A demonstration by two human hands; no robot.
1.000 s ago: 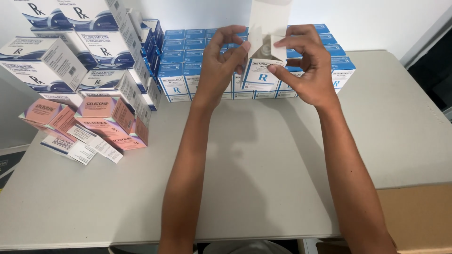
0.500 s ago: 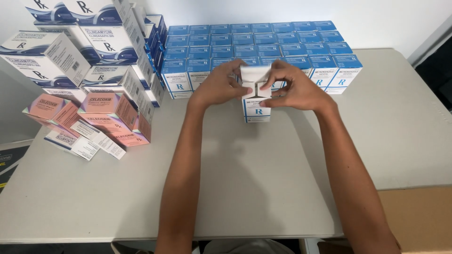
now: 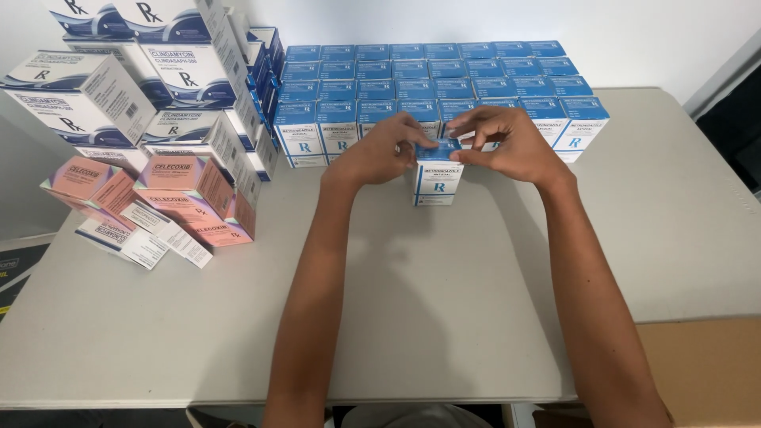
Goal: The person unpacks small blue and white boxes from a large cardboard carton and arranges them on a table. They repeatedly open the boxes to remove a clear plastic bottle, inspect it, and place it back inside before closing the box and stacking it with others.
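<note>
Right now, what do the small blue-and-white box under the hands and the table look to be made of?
Blue-and-white box: printed thin cardboard by the look, with crisp folded edges and a slight sheen. Table: smooth matte grey top, probably plastic or laminate; the surface alone doesn't settle which.

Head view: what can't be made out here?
- Top flap of the box: covered by left hand and right hand.
- Blue boxes behind the hands: fronts hidden.
- White boxes: stack cut off by top-left edge.
- Leaflets: print too small.
</note>
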